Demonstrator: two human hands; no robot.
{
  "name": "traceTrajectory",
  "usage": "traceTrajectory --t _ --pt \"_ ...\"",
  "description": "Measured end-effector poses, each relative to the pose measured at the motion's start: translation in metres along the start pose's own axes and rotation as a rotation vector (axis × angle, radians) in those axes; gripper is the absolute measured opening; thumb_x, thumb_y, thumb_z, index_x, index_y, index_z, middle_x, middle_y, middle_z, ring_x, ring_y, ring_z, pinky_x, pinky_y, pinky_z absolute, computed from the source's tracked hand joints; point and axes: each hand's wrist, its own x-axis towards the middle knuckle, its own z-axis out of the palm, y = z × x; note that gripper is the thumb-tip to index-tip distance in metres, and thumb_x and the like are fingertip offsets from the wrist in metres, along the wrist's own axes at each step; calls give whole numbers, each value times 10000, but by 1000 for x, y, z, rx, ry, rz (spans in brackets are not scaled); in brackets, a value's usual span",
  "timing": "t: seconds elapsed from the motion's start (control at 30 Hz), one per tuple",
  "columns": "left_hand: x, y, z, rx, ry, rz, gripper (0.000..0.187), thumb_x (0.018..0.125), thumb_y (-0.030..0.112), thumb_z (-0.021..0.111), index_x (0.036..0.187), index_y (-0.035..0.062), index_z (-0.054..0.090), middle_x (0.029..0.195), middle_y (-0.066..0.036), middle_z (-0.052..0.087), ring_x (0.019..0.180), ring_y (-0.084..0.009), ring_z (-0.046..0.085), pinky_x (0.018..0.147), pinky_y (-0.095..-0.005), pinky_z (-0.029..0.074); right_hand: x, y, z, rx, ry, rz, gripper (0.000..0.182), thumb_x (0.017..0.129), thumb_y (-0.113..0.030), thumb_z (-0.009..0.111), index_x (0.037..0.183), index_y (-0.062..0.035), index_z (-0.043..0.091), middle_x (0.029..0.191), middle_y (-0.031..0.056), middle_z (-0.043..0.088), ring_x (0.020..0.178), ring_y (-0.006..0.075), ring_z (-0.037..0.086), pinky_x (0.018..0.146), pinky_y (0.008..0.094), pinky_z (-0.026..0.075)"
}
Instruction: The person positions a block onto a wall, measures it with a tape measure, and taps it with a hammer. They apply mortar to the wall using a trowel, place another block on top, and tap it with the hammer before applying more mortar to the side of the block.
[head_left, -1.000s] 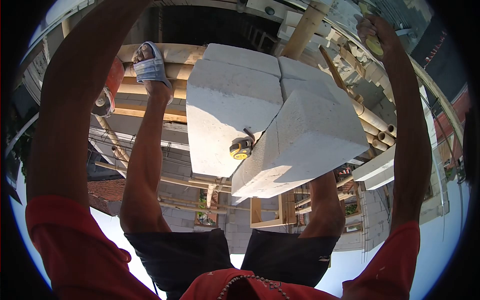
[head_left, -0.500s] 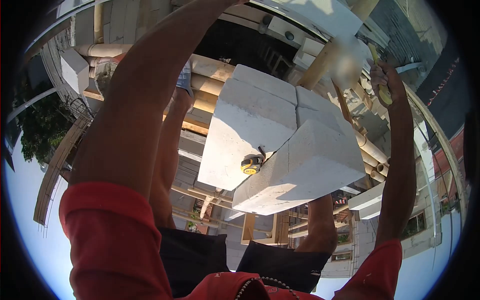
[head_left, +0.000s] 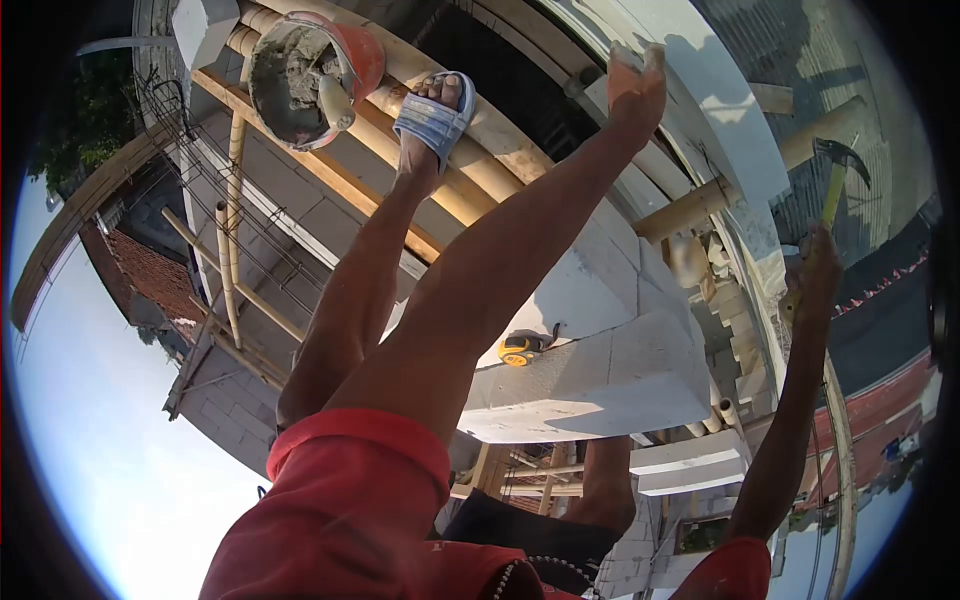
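Observation:
My left hand point(head_left: 637, 92) reaches out at the upper middle, beside the long pale wall edge point(head_left: 715, 120). Its dusty fingers are apart, and nothing shows between them. At the right, my right hand point(head_left: 818, 268) is closed around the yellow-green handle of a claw hammer point(head_left: 833, 190), its dark head up. Between my arms lie large white blocks point(head_left: 600, 375), partly hidden by my left arm. A yellow and black tape measure point(head_left: 519, 349) rests on top of them.
A red bucket point(head_left: 362, 55) of grey mortar, with a trowel point(head_left: 334, 102) in it, stands upper left by my sandalled foot point(head_left: 437, 112). Bamboo poles point(head_left: 480, 185) lie under the foot. Rebar and a wooden frame are at the left.
The view has shifted, bringing the bucket and foot into fuller sight. My left hand, earlier at the top edge, now shows fully. My right hand and the hammer appear lower and further right.

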Motion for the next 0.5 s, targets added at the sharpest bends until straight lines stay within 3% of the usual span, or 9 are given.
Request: traceTrajectory --t 0.07,0.13,0.23,0.27,0.33,0.4,0.43,0.5 --pt "20 16 2 -134 28 -104 718 930 438 624 1493 70 373 1428 -159 475 1284 -306 463 1062 -374 406 15 -34 13 2 -37 0 362 1040 -386 489 1140 -56 599 711 -24 427 463 35 411 365 212 313" --pt "28 34 4 -206 -6 -203 767 909 480 642 1506 96 352 1461 -155 443 1285 -313 449 1058 -426 388 19 -80 33 250 -10 264 398 1049 -419 466 1135 -55 603 671 -26 405 441 33 385 364 216 305" --pt "22 69 -5 -228 -119 -344 905 854 555 679 1542 127 276 1531 -168 371 1319 -367 408 1079 -557 331 23 -110 52 150 -69 187 444 1051 -463 455 1118 -51 609 625 -39 377 415 23 350 359 210 279" --pt "34 66 -3 -184 -171 -399 990 853 609 665 1588 156 179 1572 -180 340 1383 -356 378 1101 -530 320 21 -120 60 119 -60 143 456 1051 -469 449 1111 -45 607 620 -27 395 417 47 371 366 234 299" --pt "44 53 1 -233 -136 -361 1033 854 639 654 1602 149 136 1604 -189 297 1427 -350 345 1100 -524 321 19 -131 73 56 -41 54 481 1052 -481 436 1098 -34 605 611 -3 430 421 94 412 380 283 340" --pt "55 46 4 -228 -113 -384 1021 887 646 619 1615 152 101 1639 -196 242 1473 -352 312 1098 -502 332 22 -106 88 -212 45 -183 479 1063 -461 417 1107 -20 597 622 56 494 456 176 473 443 354 395" --pt "61 43 3 -207 -113 -351 994 899 633 612 1613 151 114 1627 -197 269 1462 -356 331 1095 -490 341 26 -92 97 -343 88 -303 479 1068 -452 408 1111 -12 593 627 85 527 473 217 504 475 390 423" --pt "61 43 2 -171 -121 -297 941 925 607 596 1608 148 140 1603 -199 324 1438 -362 368 1088 -465 359 39 -67 106 -517 17 -331 459 1078 -420 394 1128 -6 585 659 155 567 559 318 571 555 452 442"
